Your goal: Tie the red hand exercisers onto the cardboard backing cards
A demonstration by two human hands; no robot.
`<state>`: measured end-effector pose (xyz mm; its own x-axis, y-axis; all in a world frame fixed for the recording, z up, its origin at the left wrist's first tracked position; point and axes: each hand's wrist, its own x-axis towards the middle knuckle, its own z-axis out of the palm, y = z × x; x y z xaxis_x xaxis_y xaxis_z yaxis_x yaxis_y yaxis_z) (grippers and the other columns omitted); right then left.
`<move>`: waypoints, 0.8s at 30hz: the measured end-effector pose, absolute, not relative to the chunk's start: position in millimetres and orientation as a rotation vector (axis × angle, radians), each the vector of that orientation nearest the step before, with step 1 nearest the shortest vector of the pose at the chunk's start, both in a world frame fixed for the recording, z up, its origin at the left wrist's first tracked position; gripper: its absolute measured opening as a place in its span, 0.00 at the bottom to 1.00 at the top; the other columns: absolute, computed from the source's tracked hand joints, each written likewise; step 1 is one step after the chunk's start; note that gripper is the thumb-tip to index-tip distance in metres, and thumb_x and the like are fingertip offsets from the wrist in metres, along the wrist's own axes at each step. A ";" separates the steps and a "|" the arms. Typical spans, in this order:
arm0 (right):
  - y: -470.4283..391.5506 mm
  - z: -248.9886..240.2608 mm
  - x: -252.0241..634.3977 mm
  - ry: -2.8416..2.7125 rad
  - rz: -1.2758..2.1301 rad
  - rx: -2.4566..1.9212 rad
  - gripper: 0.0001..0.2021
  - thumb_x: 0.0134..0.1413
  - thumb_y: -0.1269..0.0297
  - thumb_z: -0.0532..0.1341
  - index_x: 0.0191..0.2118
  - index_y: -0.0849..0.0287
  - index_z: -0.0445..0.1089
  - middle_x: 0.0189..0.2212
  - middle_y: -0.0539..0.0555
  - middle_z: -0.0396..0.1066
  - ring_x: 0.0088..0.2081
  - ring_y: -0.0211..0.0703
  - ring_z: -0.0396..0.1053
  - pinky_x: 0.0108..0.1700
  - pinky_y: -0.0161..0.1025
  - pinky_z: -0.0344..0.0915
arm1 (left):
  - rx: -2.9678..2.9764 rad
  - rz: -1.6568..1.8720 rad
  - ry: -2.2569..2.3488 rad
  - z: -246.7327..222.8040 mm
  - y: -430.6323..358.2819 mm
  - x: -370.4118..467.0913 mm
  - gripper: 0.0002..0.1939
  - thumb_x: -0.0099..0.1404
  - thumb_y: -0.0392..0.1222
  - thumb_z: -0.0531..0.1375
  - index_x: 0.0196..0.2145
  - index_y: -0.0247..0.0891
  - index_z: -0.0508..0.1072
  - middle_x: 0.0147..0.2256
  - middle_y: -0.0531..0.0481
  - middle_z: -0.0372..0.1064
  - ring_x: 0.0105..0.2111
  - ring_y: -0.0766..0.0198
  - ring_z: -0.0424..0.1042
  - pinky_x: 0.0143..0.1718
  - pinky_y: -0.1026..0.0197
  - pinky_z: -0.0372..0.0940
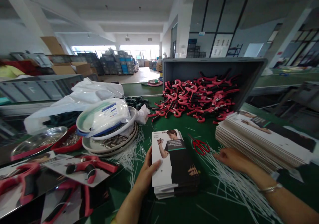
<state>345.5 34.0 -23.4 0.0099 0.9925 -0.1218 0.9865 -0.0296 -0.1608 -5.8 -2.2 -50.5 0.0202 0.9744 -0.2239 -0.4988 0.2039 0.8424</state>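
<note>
A stack of printed cards (161, 171) lies in front of me on the green table, and my left hand (147, 171) grips its left edge, thumb on the top card. My right hand (230, 157) rests at the upper end of a spread of white plastic ties (234, 187), its fingers curled together; whether a tie is between them is too small to tell. Red-handled scissors (200, 146) lie between the card stack and my right hand. Beyond my right hand stands a taller stack of cards (249, 147).
A tipped grey crate (214, 64) spills red-and-black hand grips (189, 94) at the back. Stacked plates (109, 147) with metal parts and plastic bags stand left. Hand grips on cards (87, 167) lie front left, near a steel bowl (40, 141).
</note>
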 end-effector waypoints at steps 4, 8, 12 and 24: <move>5.2 -5.0 339.0 -2.285 0.279 -2.263 0.18 0.51 0.47 0.54 0.28 0.58 0.69 0.29 0.57 0.73 0.32 0.49 0.70 0.31 0.40 0.58 | 0.651 1.269 0.931 -51.9 -2.0 -6.6 0.44 0.47 0.43 0.69 0.60 0.43 0.57 0.58 0.42 0.60 0.52 0.45 0.67 0.48 0.53 0.65; -33.4 4.4 336.9 -2.308 0.323 -2.454 0.14 0.51 0.53 0.56 0.31 0.58 0.71 0.33 0.60 0.74 0.36 0.56 0.71 0.33 0.44 0.60 | 0.652 1.274 0.909 -55.1 -0.2 -7.1 0.43 0.47 0.43 0.69 0.59 0.43 0.57 0.58 0.43 0.60 0.54 0.47 0.64 0.50 0.54 0.64; -47.6 -8.6 330.5 -2.211 0.479 -2.553 0.09 0.48 0.70 0.56 0.33 0.59 0.73 0.35 0.62 0.74 0.38 0.53 0.72 0.34 0.41 0.62 | 0.641 1.268 0.917 -53.8 -0.1 -7.6 0.45 0.47 0.42 0.69 0.60 0.44 0.55 0.59 0.43 0.59 0.52 0.48 0.66 0.47 0.55 0.66; 9.9 -20.6 331.0 -1.955 0.330 -2.249 0.15 0.58 0.60 0.50 0.35 0.57 0.73 0.35 0.55 0.77 0.38 0.46 0.73 0.37 0.36 0.63 | 0.656 1.263 0.926 -55.1 -0.7 -8.1 0.43 0.46 0.43 0.70 0.59 0.42 0.59 0.56 0.41 0.63 0.50 0.46 0.68 0.47 0.52 0.65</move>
